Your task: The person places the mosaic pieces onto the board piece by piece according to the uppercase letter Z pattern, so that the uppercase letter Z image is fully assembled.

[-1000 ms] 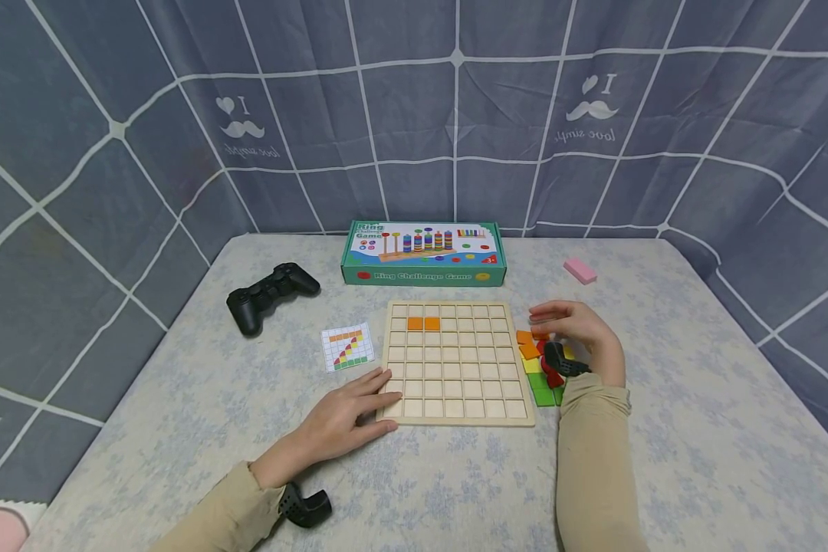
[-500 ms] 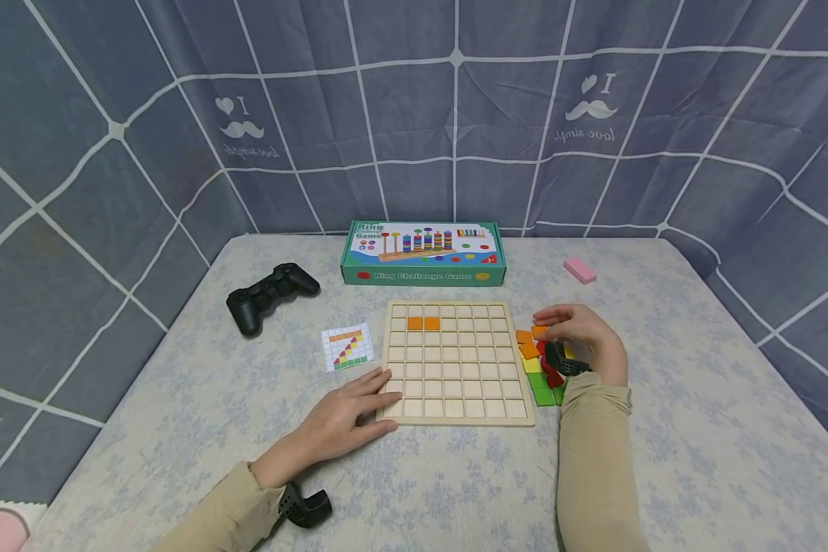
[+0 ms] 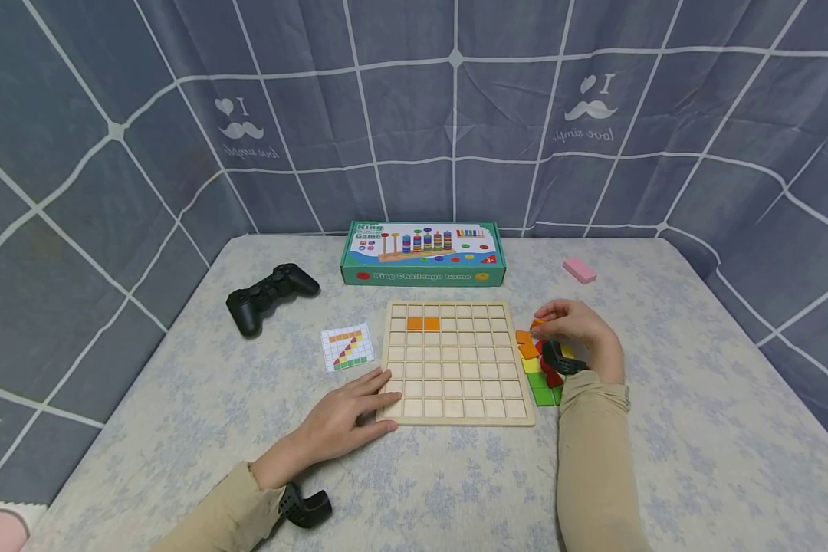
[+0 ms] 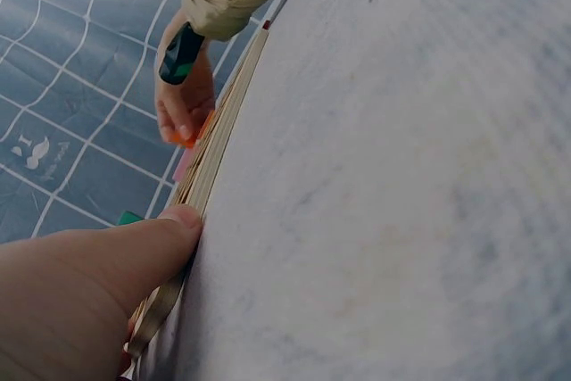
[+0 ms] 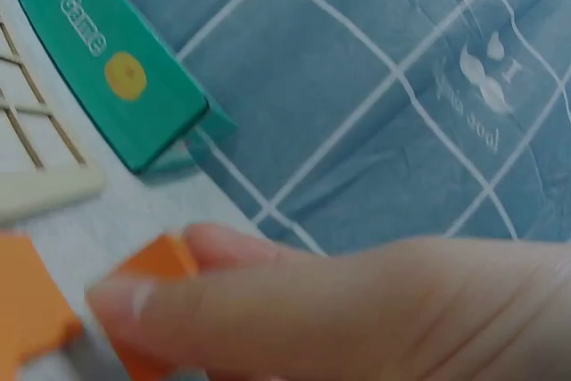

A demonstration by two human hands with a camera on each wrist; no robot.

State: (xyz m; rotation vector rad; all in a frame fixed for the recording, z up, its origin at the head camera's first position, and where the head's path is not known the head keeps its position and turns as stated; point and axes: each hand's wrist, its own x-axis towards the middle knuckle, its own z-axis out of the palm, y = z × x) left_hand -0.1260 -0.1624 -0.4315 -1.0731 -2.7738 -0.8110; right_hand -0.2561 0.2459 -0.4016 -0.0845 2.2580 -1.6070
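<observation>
A wooden grid board (image 3: 455, 376) lies mid-table, with two orange square tiles (image 3: 424, 323) side by side in its second row. My left hand (image 3: 348, 414) rests on the board's lower left edge, fingers extended; in the left wrist view its thumb (image 4: 165, 238) touches the board's side. Just right of the board, my right hand (image 3: 576, 326) pinches an orange tile (image 5: 161, 260) between thumb and fingers. Loose orange, yellow, red and green tiles (image 3: 541, 391) lie beneath and beside this hand, which partly hides them. Left of the board is a pattern card (image 3: 347, 347).
Behind the board stands a green Ring Challenge Game box (image 3: 424, 255). A black game controller (image 3: 271, 297) lies at the left, and a pink block (image 3: 579, 270) at the back right. A dark grid-patterned curtain (image 3: 414, 115) hangs behind the table.
My right hand has closed its thumb and fingers on an orange tile at the top of the loose pile and lifted it slightly. The left hand has stayed still.
</observation>
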